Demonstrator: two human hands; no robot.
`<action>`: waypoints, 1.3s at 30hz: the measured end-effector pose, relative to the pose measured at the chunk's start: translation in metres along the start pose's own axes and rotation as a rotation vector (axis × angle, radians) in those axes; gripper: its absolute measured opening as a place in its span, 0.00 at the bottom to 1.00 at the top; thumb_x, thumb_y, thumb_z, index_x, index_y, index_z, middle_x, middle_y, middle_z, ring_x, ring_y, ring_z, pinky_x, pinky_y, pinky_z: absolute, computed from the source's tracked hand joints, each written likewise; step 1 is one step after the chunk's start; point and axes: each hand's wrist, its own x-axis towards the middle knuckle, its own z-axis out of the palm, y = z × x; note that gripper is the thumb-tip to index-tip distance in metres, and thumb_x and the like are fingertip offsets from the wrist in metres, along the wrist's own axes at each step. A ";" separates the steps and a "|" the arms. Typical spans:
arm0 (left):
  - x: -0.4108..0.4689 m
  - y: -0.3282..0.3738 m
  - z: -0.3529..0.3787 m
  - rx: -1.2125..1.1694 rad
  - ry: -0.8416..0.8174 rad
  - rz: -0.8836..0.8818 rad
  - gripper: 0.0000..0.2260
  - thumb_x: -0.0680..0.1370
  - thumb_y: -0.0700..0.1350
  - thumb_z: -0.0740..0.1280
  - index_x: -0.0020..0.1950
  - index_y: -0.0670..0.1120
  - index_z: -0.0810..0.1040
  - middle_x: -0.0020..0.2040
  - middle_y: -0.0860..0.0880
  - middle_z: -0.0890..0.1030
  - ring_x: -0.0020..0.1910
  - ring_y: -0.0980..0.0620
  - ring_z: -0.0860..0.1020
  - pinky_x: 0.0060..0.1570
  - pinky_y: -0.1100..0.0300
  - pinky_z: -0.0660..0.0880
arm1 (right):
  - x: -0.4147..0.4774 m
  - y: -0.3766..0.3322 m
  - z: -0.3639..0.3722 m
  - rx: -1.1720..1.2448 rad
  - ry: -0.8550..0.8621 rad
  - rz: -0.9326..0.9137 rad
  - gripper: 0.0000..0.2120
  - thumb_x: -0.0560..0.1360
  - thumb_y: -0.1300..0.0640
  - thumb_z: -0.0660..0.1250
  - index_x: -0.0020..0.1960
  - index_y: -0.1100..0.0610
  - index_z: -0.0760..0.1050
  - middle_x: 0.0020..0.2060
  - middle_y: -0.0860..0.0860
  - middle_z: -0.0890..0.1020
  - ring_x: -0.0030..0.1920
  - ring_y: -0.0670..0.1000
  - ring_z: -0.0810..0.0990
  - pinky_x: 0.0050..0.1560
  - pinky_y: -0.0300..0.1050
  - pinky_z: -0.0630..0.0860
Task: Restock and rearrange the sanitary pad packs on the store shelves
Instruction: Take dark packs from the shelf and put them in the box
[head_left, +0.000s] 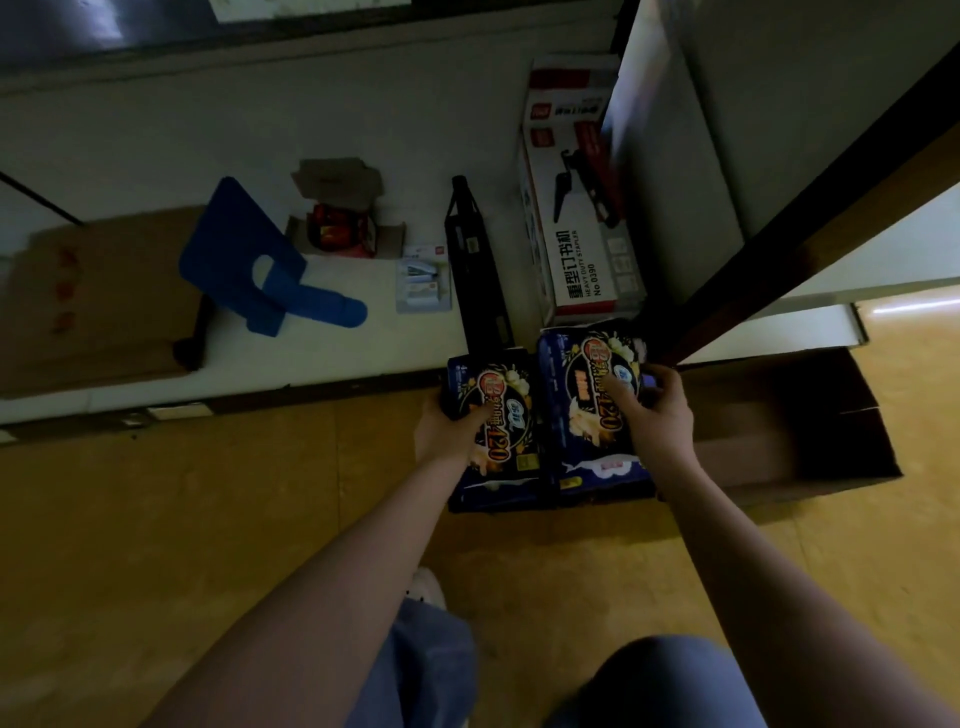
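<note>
Dim indoor scene viewed from above; a yellowish, glossy floor (156, 519) fills the lower half, catching a streak of reflected light at far right; beyond the point of grip runs a low white shelf (363, 332) with a dark front edge; behind it rises a pale wall (260, 104), shadowed along the top; up and to the right of the grip stands a white upright panel (670, 171) edged by a dark brown post (810, 208); just right of the grip an open brown cardboard box (810, 426) rests on the floor.
</note>
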 end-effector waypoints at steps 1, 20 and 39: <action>0.002 -0.001 0.001 0.001 0.001 -0.005 0.30 0.74 0.52 0.72 0.72 0.45 0.65 0.65 0.42 0.77 0.56 0.41 0.79 0.53 0.52 0.77 | 0.000 0.002 0.002 -0.022 0.002 -0.013 0.27 0.74 0.49 0.68 0.70 0.53 0.64 0.61 0.55 0.77 0.53 0.54 0.81 0.51 0.58 0.81; -0.007 -0.002 0.006 0.102 0.017 -0.021 0.32 0.75 0.51 0.71 0.75 0.46 0.61 0.68 0.43 0.74 0.45 0.44 0.82 0.44 0.53 0.80 | -0.027 0.014 0.000 0.045 0.208 -0.015 0.29 0.74 0.46 0.69 0.70 0.53 0.63 0.61 0.51 0.76 0.58 0.52 0.78 0.56 0.52 0.78; 0.001 0.007 0.008 0.088 0.059 0.089 0.28 0.76 0.49 0.70 0.73 0.43 0.65 0.68 0.43 0.73 0.64 0.42 0.74 0.59 0.52 0.73 | -0.035 0.039 0.001 0.321 0.527 0.551 0.36 0.71 0.44 0.71 0.70 0.56 0.57 0.63 0.61 0.72 0.59 0.62 0.77 0.56 0.60 0.78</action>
